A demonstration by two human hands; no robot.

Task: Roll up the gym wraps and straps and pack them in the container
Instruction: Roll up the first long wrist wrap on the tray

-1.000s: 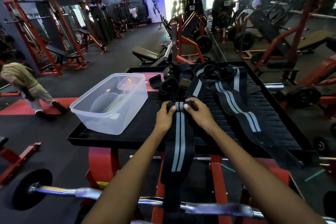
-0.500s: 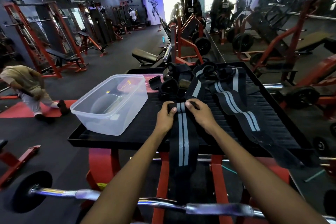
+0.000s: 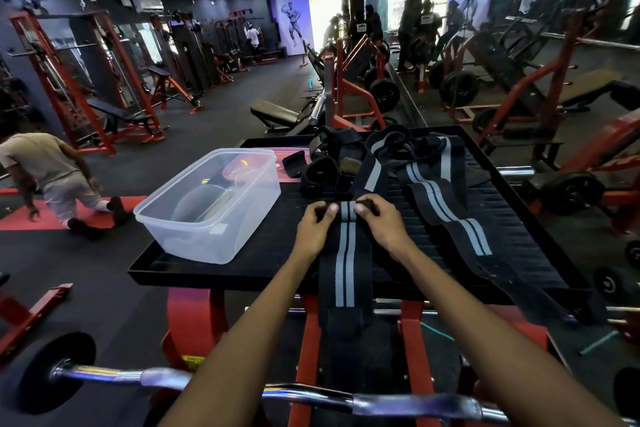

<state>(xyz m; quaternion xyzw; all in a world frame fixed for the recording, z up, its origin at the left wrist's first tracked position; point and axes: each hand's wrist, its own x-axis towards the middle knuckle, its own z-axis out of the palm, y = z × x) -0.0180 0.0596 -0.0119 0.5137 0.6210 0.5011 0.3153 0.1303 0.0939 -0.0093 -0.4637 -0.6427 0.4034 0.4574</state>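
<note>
Compared with the earlier frame, less wrap [image 3: 346, 253] hangs below the tray [image 3: 214, 270] edge. Its long axis runs from the roll straight back toward you, with the container [image 3: 207, 208] to the left. Your left hand [image 3: 313, 227] and right hand [image 3: 382, 222], equally near, pinch the roll's two ends.

black tray table [image 3: 221, 270] | chrome barbell [image 3: 104, 374] below | bench [image 3: 273, 113] behind | crouching person [image 3: 52, 173], perhaps stretching
</note>
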